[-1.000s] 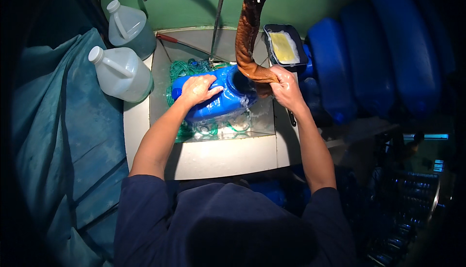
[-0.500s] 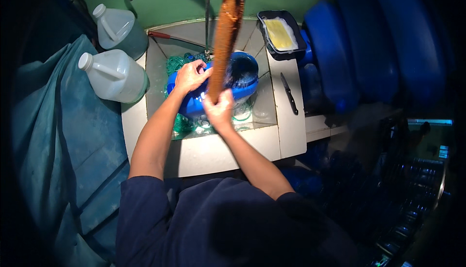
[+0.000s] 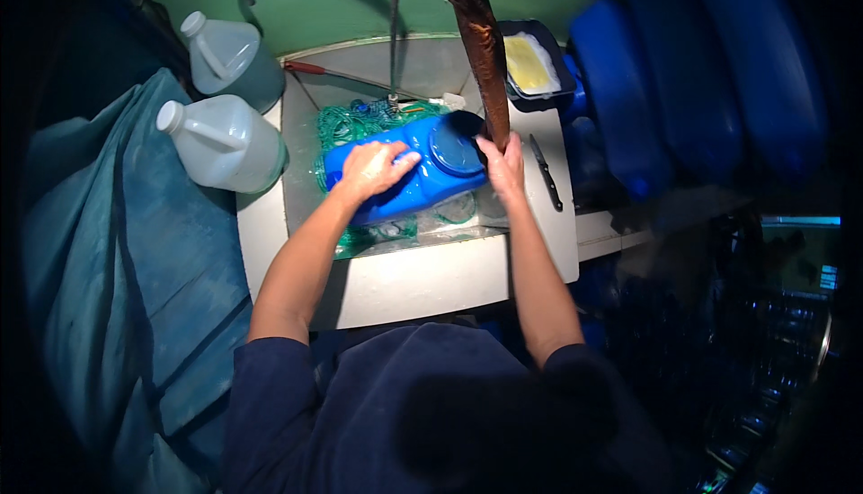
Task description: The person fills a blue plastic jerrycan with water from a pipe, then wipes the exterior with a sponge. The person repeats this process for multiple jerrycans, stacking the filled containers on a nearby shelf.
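A blue plastic container (image 3: 427,186) lies on its side in the grey sink (image 3: 306,103), its round end (image 3: 457,151) facing right; I cannot tell whether that end is capped. My left hand (image 3: 373,169) rests on the container's left part, fingers extended and thumb apart. Just beyond the round end, my right hand (image 3: 505,170) is closed around the lower end of a long, brown, stick-like thing (image 3: 485,62). It rises past the top edge of the view, dark and glossy higher up. Green netting or cord (image 3: 346,124) lies behind and under the container.
Two translucent jugs (image 3: 223,145) stand left of the sink by a teal cloth (image 3: 135,242). A red-handled tool (image 3: 307,69) crosses the back corner. At right are a black-handled knife (image 3: 550,184), a dark tray (image 3: 564,80) holding something yellow, and large blue bottles (image 3: 616,98).
My right hand has moved right with the brown thing, from over the container to beyond its round end. My left hand has shifted slightly toward me, its fingers flatter on the container.
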Motion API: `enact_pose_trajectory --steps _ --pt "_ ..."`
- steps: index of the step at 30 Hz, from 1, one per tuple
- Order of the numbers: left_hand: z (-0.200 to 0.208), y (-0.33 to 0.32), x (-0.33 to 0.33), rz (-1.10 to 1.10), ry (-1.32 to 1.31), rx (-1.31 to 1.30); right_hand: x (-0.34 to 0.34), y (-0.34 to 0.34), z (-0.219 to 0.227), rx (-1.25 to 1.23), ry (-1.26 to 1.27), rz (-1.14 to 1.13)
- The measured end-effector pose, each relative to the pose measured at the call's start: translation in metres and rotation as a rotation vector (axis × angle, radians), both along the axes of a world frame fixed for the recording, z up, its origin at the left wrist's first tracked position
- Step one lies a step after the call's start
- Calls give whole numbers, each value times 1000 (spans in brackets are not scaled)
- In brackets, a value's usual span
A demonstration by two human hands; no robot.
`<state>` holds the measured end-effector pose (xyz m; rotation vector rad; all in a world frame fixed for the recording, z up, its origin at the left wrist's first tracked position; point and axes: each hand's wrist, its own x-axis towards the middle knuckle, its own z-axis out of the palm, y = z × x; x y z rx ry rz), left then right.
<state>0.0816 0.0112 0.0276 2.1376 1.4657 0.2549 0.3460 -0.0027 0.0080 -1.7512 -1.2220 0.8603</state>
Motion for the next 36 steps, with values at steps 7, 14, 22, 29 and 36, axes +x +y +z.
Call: enact_pose_trajectory --steps 7,14,22,29,36 --pt "0 -36 24 -318 76 108 -71 86 6 -474 -268 621" --pt "-67 -18 26 -261 -3 -105 -196 49 36 71 119 914" --pt "-32 -9 -46 -136 88 148 -118 68 52 -72 -412 712" --pt "-10 23 -42 105 129 -86 -100 4 37 301 -679 886" --pt "-13 14 -39 12 107 -63 -22 -7 51 -237 -654 530"
